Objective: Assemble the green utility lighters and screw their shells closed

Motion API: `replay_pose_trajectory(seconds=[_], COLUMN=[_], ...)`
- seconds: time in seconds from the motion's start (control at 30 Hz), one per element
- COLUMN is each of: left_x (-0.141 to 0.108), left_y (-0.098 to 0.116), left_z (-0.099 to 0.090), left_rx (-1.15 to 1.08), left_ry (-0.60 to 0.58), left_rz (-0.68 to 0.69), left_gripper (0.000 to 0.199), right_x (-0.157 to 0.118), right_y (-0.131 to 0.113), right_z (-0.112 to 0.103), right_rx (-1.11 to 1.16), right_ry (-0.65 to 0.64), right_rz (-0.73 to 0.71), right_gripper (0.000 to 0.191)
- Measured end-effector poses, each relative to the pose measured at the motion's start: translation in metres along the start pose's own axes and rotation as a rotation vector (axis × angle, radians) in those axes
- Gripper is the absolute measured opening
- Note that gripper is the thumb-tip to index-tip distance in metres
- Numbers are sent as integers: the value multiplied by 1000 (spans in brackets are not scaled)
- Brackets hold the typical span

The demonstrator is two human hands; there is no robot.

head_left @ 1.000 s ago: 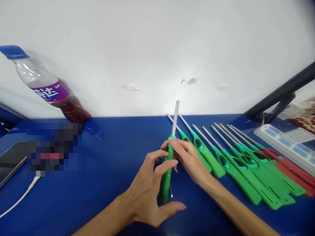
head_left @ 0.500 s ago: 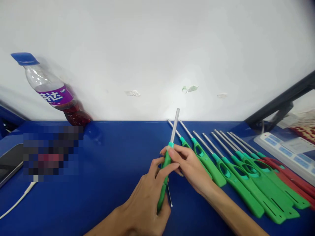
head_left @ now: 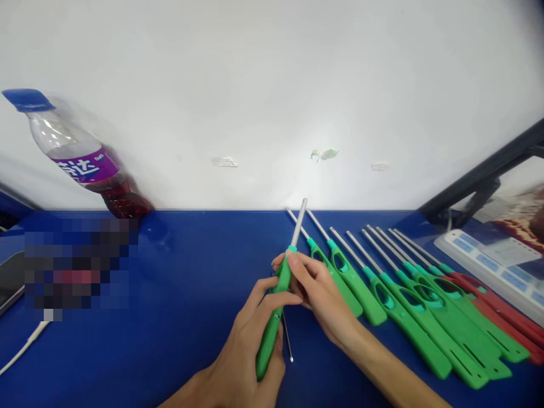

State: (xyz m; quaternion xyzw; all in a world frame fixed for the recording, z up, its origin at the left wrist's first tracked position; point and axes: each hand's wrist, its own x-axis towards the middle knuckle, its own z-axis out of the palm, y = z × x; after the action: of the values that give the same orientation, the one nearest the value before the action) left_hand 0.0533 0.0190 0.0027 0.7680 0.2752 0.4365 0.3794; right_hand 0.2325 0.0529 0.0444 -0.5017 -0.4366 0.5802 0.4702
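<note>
Both hands are on one green long-neck gas lighter point(head_left: 272, 334), its metal tube tilted up and slightly right over the blue table point(head_left: 178, 317). My left hand point(head_left: 250, 334) wraps round the handle from the left, fingers closed on it. With thumb and fingers, my right hand point(head_left: 312, 283) pinches the same lighter near the turquoise collar at the tube's base. Below the hands shows a thin metal rod point(head_left: 288, 337); its upper end is hidden, so I cannot tell whether a hand holds it. Several green lighters point(head_left: 408, 309) lie in a fanned row on the right.
Red lighters point(head_left: 499, 309) lie at the row's right end, beside a white power strip point(head_left: 495, 263). A bottle of dark red drink point(head_left: 87, 161) stands at the back left. Near it are a phone point(head_left: 12, 277), a white cable point(head_left: 25, 348) and a blurred-out patch. A white wall rises behind.
The held lighter has come slightly lower and leans a little more, its butt end now further left. Both hands moved with it. The whole view has shifted slightly.
</note>
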Motion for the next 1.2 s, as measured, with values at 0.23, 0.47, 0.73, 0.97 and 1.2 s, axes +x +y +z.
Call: replay_pose_trajectory(seconds=[0.23,0.47,0.73,0.97,1.2], left_x=[-3,-5,0,0,1], left_y=[-3,-5,-6,-9,-10], left_z=[2,1,-4,-4,-4], left_rx=[-20,14,12,26,86], left_ry=[23,5,-34,-14,-13], left_rz=[-17,-28,27,72,105], left_gripper=[67,65,70,50,69], right_x=[1,0,1,-3,-3], right_y=[5,7,6,2,-4], right_z=[-1,-2,-6,-4,-2], right_rx=[-1,1,11,4,16], right_ry=[-82,-137,-134,-152,-117], right_rz=[6,-32,-43,-30,-31], right_gripper=[59,43,36,41,54])
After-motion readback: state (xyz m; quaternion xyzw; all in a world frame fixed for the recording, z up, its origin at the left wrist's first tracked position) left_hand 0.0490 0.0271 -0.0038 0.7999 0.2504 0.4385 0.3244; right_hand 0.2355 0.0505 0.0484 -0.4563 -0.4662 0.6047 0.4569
